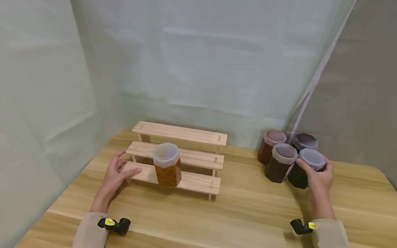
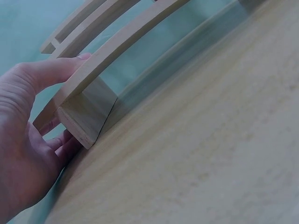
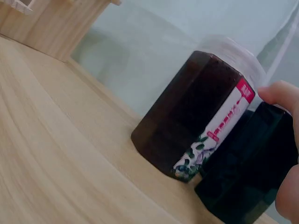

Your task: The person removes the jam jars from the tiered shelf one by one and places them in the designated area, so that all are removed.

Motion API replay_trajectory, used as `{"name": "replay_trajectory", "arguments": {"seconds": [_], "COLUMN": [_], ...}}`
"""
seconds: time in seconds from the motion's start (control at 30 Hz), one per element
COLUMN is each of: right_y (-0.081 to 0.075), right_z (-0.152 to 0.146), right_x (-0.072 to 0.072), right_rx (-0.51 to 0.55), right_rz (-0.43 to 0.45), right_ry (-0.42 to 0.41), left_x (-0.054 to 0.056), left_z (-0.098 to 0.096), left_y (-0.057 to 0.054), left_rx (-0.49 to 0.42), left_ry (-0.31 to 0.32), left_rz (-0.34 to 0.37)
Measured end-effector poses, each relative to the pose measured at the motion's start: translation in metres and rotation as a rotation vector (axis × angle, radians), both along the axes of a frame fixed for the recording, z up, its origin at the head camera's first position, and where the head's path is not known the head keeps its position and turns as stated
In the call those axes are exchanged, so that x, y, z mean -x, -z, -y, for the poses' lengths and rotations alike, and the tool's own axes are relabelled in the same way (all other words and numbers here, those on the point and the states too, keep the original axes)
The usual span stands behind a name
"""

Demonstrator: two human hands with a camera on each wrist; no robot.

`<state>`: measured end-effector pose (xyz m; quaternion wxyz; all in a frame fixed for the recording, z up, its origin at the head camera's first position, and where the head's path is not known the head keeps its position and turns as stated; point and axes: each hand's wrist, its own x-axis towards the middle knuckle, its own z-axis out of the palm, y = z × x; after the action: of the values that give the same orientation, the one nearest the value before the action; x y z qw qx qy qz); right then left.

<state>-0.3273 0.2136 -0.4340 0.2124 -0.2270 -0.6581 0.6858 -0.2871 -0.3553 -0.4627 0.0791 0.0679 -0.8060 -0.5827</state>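
My left hand [image 1: 115, 176] grips the left end of a three-tier wooden shelf rack [image 1: 198, 181], thumb on the lowest board and other fingers round its end. In the left wrist view, the rack's end support [image 2: 88, 112] shows between my fingers and the table. An amber jar [image 1: 167, 174] with a whitish lid stands at the lowest board, leaning slightly in the head view. Over at the right, my right hand [image 1: 318, 179] holds a dark jar [image 3: 247, 163] round its upper part, thumb on the near side. Close beside it is another dark jar with a floral label [image 3: 210, 135].
Behind those two stand a reddish-brown jar [image 1: 265, 151] and a dark-lidded jar [image 1: 306, 140]. All rest on a wood-grain table [image 1: 228, 238]. Pale cloth walls [image 1: 208, 57] rise behind and at both sides.
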Motion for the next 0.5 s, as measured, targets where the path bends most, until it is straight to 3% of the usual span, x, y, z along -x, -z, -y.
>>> {"name": "replay_trajectory", "arguments": {"seconds": [0.2, 0.5], "right_y": [0.0046, 0.0080], "right_z": [-0.0016, -0.0035], "right_x": [0.0023, 0.0027], "right_rx": [0.030, 0.025], "right_rz": [-0.045, -0.015], "right_ry": [-0.019, -0.046], "left_x": [0.0016, -0.0002], "left_z": [0.0011, -0.0010], "left_y": [-0.0022, 0.0003], "left_rx": [0.007, -0.046], "left_ry": [0.014, 0.013], "left_rz": [-0.007, 0.018]}}
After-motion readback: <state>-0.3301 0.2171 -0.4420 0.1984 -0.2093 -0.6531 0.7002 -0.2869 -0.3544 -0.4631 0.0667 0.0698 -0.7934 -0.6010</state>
